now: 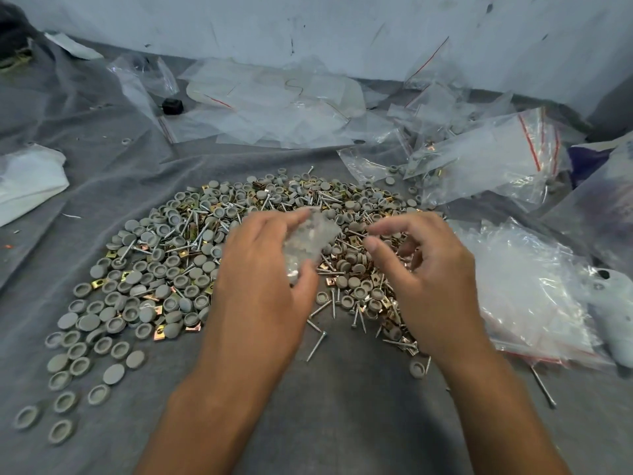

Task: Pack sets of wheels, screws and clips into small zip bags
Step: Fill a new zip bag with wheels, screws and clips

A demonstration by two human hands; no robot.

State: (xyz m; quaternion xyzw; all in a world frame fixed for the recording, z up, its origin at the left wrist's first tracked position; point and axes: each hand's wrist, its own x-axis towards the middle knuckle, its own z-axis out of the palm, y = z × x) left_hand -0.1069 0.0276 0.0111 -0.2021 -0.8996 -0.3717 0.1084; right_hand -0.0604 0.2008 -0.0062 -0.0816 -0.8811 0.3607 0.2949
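Head camera looked down on our two hands over a big mixed heap [239, 255] of grey wheels [132, 277], silver screws [317, 345] and brassy clips [161, 334] spread on a grey cloth [342, 406]. Our left hand [260, 286] held a small clear zip bag [310, 241] above the middle of the heap, thumb and fingers curled round it. Our right hand [428, 279] hovered just beside the bag, fingers loosely bent, thumb and forefinger drawn close together; whether they pinched a screw or nothing we could not tell, since that spot was blurred.

We judged the job well short of done. To the right lay a pile of bags [479, 166] with parts showing inside, so some sets seemed packed already. Flat bags [267, 108], apparently unfilled, lay behind the heap, and the heap itself was large.

What the held bag contained was hard to make out; it was smeared by motion, and we could not say whether it was open or sealed. A larger plastic bag [524, 296] at the right hid whatever was under it, and the right edge cut off more bags.
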